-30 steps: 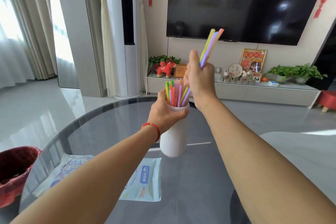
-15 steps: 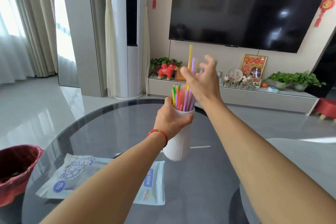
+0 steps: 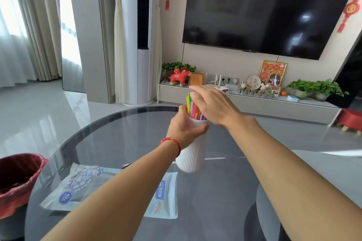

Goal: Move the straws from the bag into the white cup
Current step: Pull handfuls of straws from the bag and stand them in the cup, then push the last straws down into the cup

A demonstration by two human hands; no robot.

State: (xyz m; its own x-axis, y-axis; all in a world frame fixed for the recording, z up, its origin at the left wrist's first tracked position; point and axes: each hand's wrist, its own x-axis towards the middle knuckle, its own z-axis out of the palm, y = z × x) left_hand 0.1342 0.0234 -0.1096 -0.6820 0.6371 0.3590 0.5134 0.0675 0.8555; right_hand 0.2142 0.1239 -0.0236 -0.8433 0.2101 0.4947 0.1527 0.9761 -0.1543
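— Where were the straws (image 3: 193,108) when you looked?

— Standing upright in the white cup (image 3: 193,154), a bright bunch of green, yellow, pink, orange and purple, their tops poking above the rim. The cup stood on the round glass table (image 3: 125,125), toward its far side.

— And the hands?

— The left hand (image 3: 186,127), with a red bracelet (image 3: 172,143) at the wrist, was wrapped round the upper part of the cup, thumb across the near side, fingers curled behind it. The straws rose just past those fingers. The right hand (image 3: 212,104) lay flat over the straw tops, fingers straight and together, palm down. It gripped nothing; whether the palm actually touched the tips I could not tell, since the hand hid them.

— The bag?

— The bag (image 3: 164,197) lay flat on the table nearer the person, partly under the left forearm, well apart from the cup. A dark red bin (image 3: 17,178) sat beside the table on the left, and a television (image 3: 264,10) hung on the wall beyond.
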